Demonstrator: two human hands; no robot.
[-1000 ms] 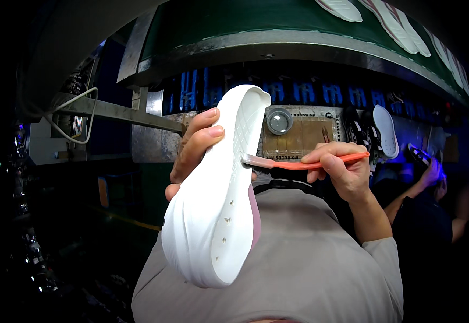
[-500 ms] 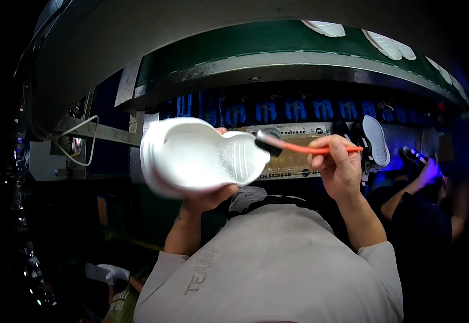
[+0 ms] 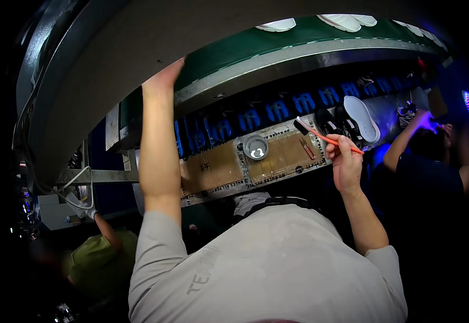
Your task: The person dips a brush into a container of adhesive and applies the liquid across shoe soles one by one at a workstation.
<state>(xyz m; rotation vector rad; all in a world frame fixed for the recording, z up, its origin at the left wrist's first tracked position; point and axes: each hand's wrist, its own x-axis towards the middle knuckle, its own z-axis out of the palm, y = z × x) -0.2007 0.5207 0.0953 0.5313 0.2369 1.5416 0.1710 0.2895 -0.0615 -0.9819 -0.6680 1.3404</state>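
My right hand [image 3: 346, 164] grips a brush [image 3: 323, 137] by its red handle, the black bristles pointing left above the bench. My left arm is stretched far forward, and my left hand [image 3: 164, 78] reaches over the green conveyor belt [image 3: 229, 56]. Its fingers go out of sight behind a grey metal cover [image 3: 121, 59], so I cannot see what they hold. Between my arms, a round metal cup [image 3: 256, 147] with a little white liquid stands on the cardboard-topped bench [image 3: 218, 167]. A thin reddish tool [image 3: 307, 149] lies to its right.
White shoe soles [image 3: 347, 21] lie on the belt. Black shoes [image 3: 332, 123] and an upright white sole [image 3: 362, 118] stand at the bench's right. Blue objects [image 3: 249, 120] line up under the belt. One person [image 3: 433, 161] works at right, another [image 3: 102, 258] at lower left.
The white shoe sole that my left hand held is out of sight. My left arm has stretched forward over the belt. The brush has moved right and away from where the sole was.
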